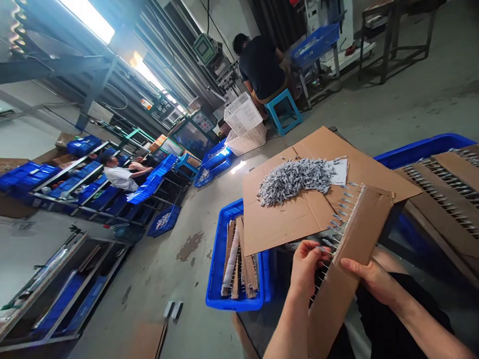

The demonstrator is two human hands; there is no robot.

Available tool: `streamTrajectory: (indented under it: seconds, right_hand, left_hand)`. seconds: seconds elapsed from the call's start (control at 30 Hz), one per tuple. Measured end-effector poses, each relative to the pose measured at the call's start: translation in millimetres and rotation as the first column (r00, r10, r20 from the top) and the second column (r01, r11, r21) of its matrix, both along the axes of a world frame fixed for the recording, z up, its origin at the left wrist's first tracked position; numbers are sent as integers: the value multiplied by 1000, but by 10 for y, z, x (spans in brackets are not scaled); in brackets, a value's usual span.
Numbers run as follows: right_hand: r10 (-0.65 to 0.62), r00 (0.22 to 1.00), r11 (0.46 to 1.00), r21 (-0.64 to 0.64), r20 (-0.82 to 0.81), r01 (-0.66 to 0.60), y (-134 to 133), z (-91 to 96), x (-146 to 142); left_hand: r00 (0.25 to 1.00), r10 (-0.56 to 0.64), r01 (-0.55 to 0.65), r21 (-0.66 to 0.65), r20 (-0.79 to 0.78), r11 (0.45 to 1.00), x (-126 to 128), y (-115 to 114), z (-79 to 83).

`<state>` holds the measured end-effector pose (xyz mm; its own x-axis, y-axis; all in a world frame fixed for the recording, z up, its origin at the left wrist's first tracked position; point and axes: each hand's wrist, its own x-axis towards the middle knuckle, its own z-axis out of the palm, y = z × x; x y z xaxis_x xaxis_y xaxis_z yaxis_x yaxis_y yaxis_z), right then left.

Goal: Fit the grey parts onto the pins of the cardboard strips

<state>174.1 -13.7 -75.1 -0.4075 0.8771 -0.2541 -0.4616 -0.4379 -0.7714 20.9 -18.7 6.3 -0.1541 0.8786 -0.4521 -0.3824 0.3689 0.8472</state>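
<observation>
My right hand (374,280) grips a long cardboard strip (357,238), its thumb lying on the face. Thin pins stick out along the strip's left edge, and several at the upper end carry small grey parts (337,217). At that edge, lower down, the fingertips of my left hand (305,266) pinch a small grey piece (323,249) against or close to a pin; the exact contact is too small to make out. Beyond the strip, a heap of similar small grey parts (294,182) lies on a flat cardboard sheet (288,225), beside a white paper (340,172).
A blue crate (234,304) holding cardboard strips stands left of the sheet. To the right, pin-lined strips (448,193) lie over a blue bin (427,144). Farther off, one person (263,68) sits on a blue stool (284,112), another person (121,176) near blue trays.
</observation>
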Motion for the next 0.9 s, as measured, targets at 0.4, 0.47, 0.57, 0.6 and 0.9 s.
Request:
streamTrajectory:
  seconds: [0.4,0.47,0.57,0.6,0.9]
  right_hand:
    - [-8,998,998,-65,-55,4,-14,84,-18]
    - [-50,998,994,-103,-32,47,-27,53,-19]
    - [-102,995,986,-132,-3,101,-27,39,-36]
    - [-108,994,985,-134,6,108,-20,53,-45]
    - [-9,992,999,32,125,5,56,192,-25]
  left_hand:
    - [998,-56,56,1,-16,998,50,-10,35]
    - [998,-53,53,-2,-33,999,66,-9,18]
    - [996,-67,67,-7,-65,998,77,3,-25]
    - [995,-74,73,-9,-69,997,77,12,-34]
    - [999,-1,2,20,-40,1000,89,88,-7]
